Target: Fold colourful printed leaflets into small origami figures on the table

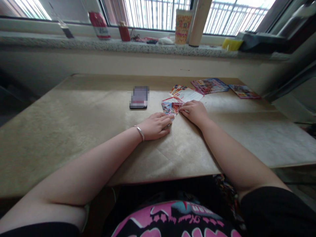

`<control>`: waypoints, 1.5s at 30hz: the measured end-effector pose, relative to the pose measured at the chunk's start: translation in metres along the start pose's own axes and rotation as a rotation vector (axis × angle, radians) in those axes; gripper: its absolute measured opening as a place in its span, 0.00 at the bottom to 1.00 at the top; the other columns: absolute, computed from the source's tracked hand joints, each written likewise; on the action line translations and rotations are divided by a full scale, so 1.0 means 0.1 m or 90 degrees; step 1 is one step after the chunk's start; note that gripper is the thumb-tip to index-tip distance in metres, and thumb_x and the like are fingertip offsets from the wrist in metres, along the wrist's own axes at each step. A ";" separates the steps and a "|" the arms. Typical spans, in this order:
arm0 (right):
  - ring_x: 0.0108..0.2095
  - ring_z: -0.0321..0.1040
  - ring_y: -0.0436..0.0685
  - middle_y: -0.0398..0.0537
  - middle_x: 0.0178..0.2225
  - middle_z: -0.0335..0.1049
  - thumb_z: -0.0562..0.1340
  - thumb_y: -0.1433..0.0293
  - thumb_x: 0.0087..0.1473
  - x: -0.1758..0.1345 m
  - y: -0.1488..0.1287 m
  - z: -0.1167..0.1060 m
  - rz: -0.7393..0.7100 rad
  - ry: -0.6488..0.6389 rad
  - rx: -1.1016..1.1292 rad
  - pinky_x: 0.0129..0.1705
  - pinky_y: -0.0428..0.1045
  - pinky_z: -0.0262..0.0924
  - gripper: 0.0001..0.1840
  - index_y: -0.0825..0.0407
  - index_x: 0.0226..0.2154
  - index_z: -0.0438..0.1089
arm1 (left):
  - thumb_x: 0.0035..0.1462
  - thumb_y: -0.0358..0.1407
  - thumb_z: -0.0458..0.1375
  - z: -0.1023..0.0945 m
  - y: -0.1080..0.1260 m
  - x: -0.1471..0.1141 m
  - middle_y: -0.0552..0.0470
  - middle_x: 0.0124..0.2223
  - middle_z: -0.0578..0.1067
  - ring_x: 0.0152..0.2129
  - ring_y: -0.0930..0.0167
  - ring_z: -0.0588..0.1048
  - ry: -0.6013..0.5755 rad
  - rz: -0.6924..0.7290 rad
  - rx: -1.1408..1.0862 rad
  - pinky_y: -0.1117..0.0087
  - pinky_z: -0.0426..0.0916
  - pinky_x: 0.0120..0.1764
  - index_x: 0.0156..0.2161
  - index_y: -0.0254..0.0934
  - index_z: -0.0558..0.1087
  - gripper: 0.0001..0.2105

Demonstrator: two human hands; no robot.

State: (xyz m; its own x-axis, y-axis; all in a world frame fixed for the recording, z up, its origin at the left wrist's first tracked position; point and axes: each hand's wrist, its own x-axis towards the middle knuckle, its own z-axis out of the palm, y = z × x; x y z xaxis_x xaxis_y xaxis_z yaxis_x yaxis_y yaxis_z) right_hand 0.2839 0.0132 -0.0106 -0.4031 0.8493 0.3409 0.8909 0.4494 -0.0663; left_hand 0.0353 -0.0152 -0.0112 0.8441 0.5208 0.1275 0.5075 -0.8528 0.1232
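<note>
A colourful printed card (170, 107) lies on the table between my two hands, partly covered by the fingers. My left hand (156, 126), with a silver bracelet at the wrist, is closed at the card's lower edge, palm down. My right hand (195, 112) pinches the card's right side with thumb and fingers. Just behind it is a fanned group of cards, with a mostly white card (189, 94) on top. The fingertips' exact hold is small and hard to make out.
A phone (139, 97) with a blurred screen lies to the left. Farther back at right are a spread stack of cards (211, 85) and a smaller pile (244, 91). On the windowsill stand a red can (99, 25), a patterned cup (183, 27) and a yellow object (231, 44).
</note>
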 end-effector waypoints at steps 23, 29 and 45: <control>0.43 0.68 0.63 0.51 0.44 0.77 0.54 0.64 0.62 0.01 -0.05 0.00 0.149 0.028 -0.127 0.43 0.58 0.55 0.17 0.44 0.43 0.78 | 0.63 0.40 0.52 -0.01 0.00 0.01 0.47 0.66 0.62 0.59 0.60 0.63 0.003 0.005 -0.011 0.57 0.57 0.60 0.50 0.35 0.69 0.14; 0.42 0.67 0.64 0.54 0.44 0.76 0.54 0.65 0.61 0.02 -0.04 0.01 0.163 0.007 -0.120 0.41 0.58 0.56 0.18 0.46 0.45 0.78 | 0.63 0.39 0.53 -0.02 0.01 0.01 0.46 0.65 0.64 0.58 0.59 0.64 0.017 0.010 -0.009 0.57 0.59 0.60 0.49 0.35 0.70 0.13; 0.49 0.64 0.60 0.49 0.47 0.75 0.57 0.67 0.61 0.00 -0.16 0.03 -0.177 0.046 0.043 0.52 0.55 0.57 0.13 0.49 0.42 0.76 | 0.56 0.34 0.57 0.04 -0.10 0.06 0.44 0.43 0.72 0.42 0.63 0.72 0.179 -0.168 -0.069 0.61 0.69 0.49 0.40 0.35 0.70 0.07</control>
State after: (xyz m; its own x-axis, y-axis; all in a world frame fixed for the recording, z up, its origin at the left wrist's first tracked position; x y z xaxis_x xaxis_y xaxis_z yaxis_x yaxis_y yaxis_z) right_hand 0.2693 0.0073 -0.0120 -0.6118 0.6700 0.4206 0.7313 0.6817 -0.0223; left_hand 0.0363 -0.0034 -0.0160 0.5988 0.7249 0.3406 0.6672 -0.6867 0.2887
